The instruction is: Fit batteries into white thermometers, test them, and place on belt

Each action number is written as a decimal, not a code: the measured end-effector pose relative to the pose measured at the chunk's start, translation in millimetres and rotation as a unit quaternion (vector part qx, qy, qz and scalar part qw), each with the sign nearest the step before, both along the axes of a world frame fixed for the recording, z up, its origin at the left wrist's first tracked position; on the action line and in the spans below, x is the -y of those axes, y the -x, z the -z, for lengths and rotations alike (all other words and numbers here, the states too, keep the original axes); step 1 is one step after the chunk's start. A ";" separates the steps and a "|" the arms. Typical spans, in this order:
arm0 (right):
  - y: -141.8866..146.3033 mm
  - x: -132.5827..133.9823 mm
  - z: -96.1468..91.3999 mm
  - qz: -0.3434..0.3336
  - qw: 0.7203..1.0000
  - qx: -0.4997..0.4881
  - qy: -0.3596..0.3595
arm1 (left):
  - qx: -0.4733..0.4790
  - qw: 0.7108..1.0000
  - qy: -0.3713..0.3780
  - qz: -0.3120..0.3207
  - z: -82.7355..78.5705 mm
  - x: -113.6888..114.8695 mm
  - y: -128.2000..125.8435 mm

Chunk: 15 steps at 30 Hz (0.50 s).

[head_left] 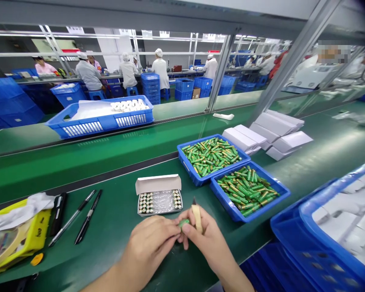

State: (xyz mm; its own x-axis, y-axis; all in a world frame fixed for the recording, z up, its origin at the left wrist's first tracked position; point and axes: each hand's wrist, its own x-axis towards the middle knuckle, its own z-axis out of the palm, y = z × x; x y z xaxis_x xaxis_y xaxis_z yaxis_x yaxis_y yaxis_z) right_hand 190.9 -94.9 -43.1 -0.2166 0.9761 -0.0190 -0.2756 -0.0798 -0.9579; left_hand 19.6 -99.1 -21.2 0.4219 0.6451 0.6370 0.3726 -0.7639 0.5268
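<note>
Looks like a battery-handling step, left hand [152,239] and right hand [207,235] both with grip pinched on a green battery [184,222], so next move probably needs steadiness.

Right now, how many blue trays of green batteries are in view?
2: the far tray, beside the white boxes, and the near tray, closer to the right hand.

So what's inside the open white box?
Batteries standing on end fill both ends of the white box, with shiny clear plastic between. Whatever lies underneath is covered.
</note>
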 end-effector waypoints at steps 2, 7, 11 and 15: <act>3.2 0.4 1.4 -0.021 0.999 -0.029 0.039 | -0.012 1.000 -0.016 0.013 0.5 -3.0 0.6; -5.9 2.1 -0.3 -0.044 0.996 -0.022 0.071 | 0.047 0.978 0.196 0.045 -13.7 -13.3 2.5; -14.1 3.7 -6.2 0.027 0.994 0.108 -0.007 | 0.068 0.963 0.248 -0.085 -19.5 -24.9 8.2; -49.6 -9.9 -9.6 0.300 0.876 0.349 -0.147 | -0.017 0.974 0.141 -0.179 -5.9 -34.9 16.5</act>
State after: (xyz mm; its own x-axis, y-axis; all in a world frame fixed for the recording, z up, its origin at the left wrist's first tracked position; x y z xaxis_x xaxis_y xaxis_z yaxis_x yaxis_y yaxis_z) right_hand 240.5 -85.0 -33.5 0.3004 0.8952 0.3292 0.4774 0.1577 -0.8644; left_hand 3.0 -64.2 -15.3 0.1555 0.9018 0.4032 0.6089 -0.4089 0.6798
